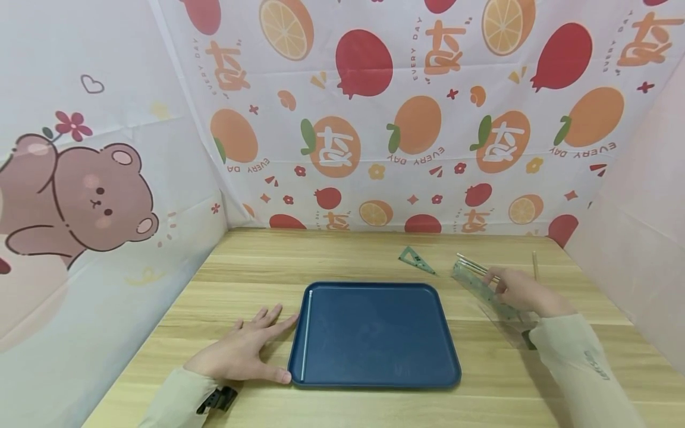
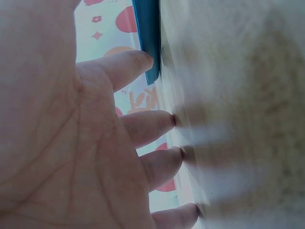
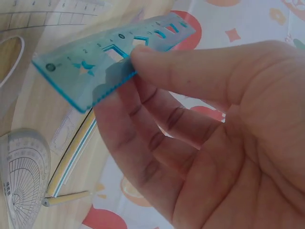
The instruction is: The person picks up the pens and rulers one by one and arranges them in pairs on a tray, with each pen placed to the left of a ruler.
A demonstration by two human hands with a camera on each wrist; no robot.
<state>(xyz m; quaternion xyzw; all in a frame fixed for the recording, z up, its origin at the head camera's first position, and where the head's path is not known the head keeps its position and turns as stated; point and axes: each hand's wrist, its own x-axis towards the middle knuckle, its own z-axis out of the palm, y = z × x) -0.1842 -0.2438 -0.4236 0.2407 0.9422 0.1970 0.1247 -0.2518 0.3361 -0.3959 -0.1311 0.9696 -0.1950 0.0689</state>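
A translucent teal ruler (image 3: 95,62) with cut-out shapes is pinched between the thumb and fingers of my right hand (image 1: 521,291). In the head view this ruler (image 1: 475,283) slants beside some pencils (image 1: 467,260) to the right of a blue tray (image 1: 374,333). My left hand (image 1: 243,351) is spread at the tray's left side, its thumb and index fingertips right at the rim. In the left wrist view, the other fingertips (image 2: 167,119) meet the tabletop. A thin pale pencil (image 1: 307,339) lies lengthwise along the tray's left inner edge.
A small green set square (image 1: 416,260) lies behind the tray. Near my right hand are a clear protractor (image 3: 24,176) and, at the far right, another pencil (image 1: 535,264). Printed cloth (image 1: 369,196) hangs behind the wooden table (image 1: 257,255) and along both sides.
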